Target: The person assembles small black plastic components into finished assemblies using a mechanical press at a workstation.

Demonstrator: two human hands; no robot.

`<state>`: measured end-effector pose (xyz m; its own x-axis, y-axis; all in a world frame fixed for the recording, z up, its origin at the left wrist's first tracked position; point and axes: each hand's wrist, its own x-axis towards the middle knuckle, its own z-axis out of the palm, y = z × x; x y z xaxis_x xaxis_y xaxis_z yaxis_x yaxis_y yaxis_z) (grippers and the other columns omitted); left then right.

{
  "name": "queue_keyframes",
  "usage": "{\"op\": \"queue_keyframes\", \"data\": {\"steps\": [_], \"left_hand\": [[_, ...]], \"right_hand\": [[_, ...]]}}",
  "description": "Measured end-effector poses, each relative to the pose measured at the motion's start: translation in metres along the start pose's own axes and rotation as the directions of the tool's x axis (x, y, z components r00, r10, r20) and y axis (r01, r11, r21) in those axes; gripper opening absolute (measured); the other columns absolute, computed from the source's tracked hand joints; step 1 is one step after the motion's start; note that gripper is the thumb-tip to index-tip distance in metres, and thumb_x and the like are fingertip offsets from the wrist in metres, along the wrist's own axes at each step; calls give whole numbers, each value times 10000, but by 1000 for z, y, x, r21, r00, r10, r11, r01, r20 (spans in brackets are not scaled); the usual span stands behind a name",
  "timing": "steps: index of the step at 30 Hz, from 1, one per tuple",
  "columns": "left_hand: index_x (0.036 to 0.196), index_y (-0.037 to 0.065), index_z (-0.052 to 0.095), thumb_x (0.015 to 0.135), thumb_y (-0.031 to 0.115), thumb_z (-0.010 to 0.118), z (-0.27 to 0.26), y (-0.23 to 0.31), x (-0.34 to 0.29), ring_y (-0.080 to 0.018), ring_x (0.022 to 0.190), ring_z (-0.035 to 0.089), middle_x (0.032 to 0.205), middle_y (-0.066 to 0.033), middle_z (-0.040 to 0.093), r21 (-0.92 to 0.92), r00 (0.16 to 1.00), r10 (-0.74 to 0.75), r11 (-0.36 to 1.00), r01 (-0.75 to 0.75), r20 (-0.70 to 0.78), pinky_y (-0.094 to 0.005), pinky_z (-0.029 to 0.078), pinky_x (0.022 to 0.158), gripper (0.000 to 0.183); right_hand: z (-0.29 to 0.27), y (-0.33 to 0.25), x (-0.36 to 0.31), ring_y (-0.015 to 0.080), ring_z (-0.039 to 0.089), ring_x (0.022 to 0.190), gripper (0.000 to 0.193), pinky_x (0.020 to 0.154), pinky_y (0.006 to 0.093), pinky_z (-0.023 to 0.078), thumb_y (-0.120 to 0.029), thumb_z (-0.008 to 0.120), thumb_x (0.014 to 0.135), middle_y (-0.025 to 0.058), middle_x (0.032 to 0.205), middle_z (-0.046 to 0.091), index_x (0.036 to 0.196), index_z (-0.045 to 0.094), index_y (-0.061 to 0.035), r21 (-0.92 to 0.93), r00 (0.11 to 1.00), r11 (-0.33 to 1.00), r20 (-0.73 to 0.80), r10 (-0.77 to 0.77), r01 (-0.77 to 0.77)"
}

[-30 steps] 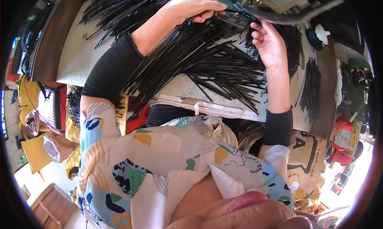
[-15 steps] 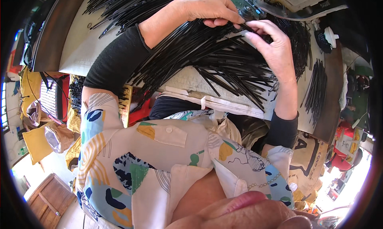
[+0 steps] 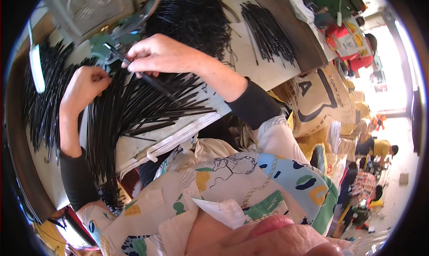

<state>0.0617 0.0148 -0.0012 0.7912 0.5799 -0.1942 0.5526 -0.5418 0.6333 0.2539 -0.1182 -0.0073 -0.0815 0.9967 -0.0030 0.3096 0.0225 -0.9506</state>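
My right hand (image 3: 158, 55) grips a thin black rod (image 3: 155, 83) between thumb and fingers. The rod slants from the upper left to the lower right, above a loose pile of similar rods (image 3: 134, 102). My left hand (image 3: 85, 88) is just left of it, over the pile, with its fingers curled and thumb pressed in; what they hold, if anything, is hidden. Just beyond both hands is a small green machine part (image 3: 102, 44) with metal fittings, partly covered by the fingers and rod.
More black rods (image 3: 42, 99) lie at the far left and a tangled black heap (image 3: 192, 21) beyond my right hand. A separate bundle (image 3: 268, 33) rests right. A metal plate (image 3: 91, 10) and white lamp (image 3: 36, 68) stand at the back. Printed sacks (image 3: 308, 95) are beside the table (image 3: 248, 79).
The view has swung, so the table sits further left. My hands, together at one rod before, are now apart; the right holds a rod, while the left is over the pile.
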Motion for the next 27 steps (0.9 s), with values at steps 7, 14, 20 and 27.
{"op": "queue_keyframes", "data": {"steps": [7, 14, 20, 27], "left_hand": [[798, 2, 642, 796, 200, 605, -9, -17, -2, -59, 488, 499, 581, -12, 569, -91, 993, 49, 994, -59, -107, -215, 359, 422, 201], [1011, -2, 631, 830, 258, 609, -2, -9, 4, -96, 596, 604, 788, -62, 648, -499, 989, 131, 854, -148, -67, -201, 456, 473, 317], [1103, -39, 575, 823, 168, 615, 7, -13, -1, -153, 610, 635, 832, -109, 642, -702, 990, 89, 698, -141, -109, -223, 500, 501, 350], [1125, -42, 560, 834, 147, 604, 8, -9, -1, -166, 606, 637, 820, -110, 634, -723, 984, 103, 668, -175, -143, -238, 510, 507, 349]], "right_hand": [[10, 0, 6, 75, 559, 582, 312, 518, 212, 465, -221, 582, 820, 28, 717, 625, 1040, 603, -1, 84, 996, 996, 88, 34, -42], [15, -3, 0, 59, 506, 550, 360, 471, 184, 402, -205, 590, 821, 27, 730, 590, 1113, 539, -1, 91, 994, 990, 9, 106, -106], [22, -3, 6, 67, 512, 556, 328, 456, 194, 394, -163, 596, 811, 33, 716, 581, 1079, 531, 16, 168, 991, 977, 10, 131, -130], [21, -3, 6, 64, 509, 557, 309, 458, 194, 393, -150, 587, 808, 35, 714, 581, 1065, 530, 12, 189, 988, 969, 16, 156, -156]]}}
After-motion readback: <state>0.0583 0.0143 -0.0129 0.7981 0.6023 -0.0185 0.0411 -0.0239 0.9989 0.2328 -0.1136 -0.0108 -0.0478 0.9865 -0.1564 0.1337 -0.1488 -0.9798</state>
